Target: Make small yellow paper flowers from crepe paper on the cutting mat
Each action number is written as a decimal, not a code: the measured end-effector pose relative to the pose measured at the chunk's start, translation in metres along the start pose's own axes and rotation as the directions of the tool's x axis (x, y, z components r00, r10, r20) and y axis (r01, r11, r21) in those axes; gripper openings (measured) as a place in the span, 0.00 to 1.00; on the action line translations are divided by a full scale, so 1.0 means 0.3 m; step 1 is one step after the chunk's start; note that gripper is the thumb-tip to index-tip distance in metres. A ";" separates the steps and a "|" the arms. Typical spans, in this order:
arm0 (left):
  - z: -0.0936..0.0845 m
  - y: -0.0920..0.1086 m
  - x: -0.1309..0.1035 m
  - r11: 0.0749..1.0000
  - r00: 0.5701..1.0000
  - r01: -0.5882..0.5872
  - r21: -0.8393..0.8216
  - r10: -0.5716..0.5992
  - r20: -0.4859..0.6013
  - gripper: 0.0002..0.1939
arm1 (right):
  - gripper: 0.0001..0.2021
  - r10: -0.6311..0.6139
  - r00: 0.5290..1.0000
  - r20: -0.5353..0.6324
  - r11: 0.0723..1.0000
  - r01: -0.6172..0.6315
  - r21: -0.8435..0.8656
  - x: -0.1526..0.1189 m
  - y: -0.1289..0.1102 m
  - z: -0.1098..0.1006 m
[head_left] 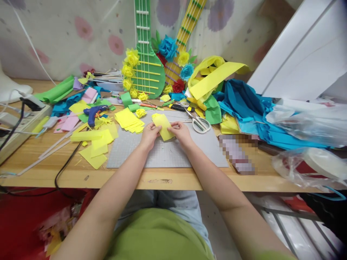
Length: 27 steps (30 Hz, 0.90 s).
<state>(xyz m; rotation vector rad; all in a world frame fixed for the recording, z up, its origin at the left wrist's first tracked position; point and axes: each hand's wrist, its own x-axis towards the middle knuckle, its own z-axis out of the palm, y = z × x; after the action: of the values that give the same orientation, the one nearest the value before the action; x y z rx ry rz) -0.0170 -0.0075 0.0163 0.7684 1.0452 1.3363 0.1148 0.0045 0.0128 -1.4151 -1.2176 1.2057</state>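
Between my two hands is a yellow crepe paper piece (165, 130), raised over the grey cutting mat (130, 151). My left hand (150, 135) pinches its left edge, and my right hand (180, 132) grips the right edge with the fingers closed. Left of my hands lies a fanned stack of yellow paper squares (128, 119). A small yellow paper flower (140, 113) sits just behind that stack. White-handled scissors (200, 124) rest on the mat to the right of my right hand.
A green paper-covered instrument (149, 72) and a yellow one (187, 32), both with paper flowers, lean at the back. A blue glue gun (94, 113) lies left among paper scraps. Blue crepe paper (244, 101) is heaped right. A black cable (66, 164) hangs over the front edge.
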 end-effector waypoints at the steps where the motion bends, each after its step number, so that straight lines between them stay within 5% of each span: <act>1: -0.001 0.000 -0.001 1.000 1.000 -0.011 0.002 0.011 -0.009 0.16 | 0.15 -0.026 1.000 -0.011 1.000 0.026 -0.015 0.000 0.000 0.001; 4: -0.005 0.004 -0.002 1.000 1.000 -0.025 0.005 0.025 -0.015 0.15 | 0.20 -0.076 0.997 0.015 0.997 0.076 -0.023 -0.002 -0.003 -0.001; 9: -0.009 0.016 -0.008 0.997 0.999 -0.035 0.063 0.034 0.009 0.16 | 0.22 -0.006 0.974 0.226 0.996 -0.014 0.088 -0.013 -0.011 -0.010; 15: -0.012 0.015 -0.010 0.994 0.998 -0.042 0.104 0.037 0.044 0.19 | 0.20 -0.019 0.978 0.206 0.997 0.002 0.083 -0.014 -0.013 -0.007; 27: -0.015 0.044 -0.011 0.997 0.997 0.070 -0.018 -0.071 -0.011 0.16 | 0.20 -0.321 0.906 0.275 0.928 0.359 -0.099 -0.019 -0.015 -0.018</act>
<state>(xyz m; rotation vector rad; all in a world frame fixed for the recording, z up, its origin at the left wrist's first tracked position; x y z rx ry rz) -0.0260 -0.0098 0.0272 0.7055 1.0594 1.2893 0.1193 -0.0007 0.0186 -1.1080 -1.6871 1.0887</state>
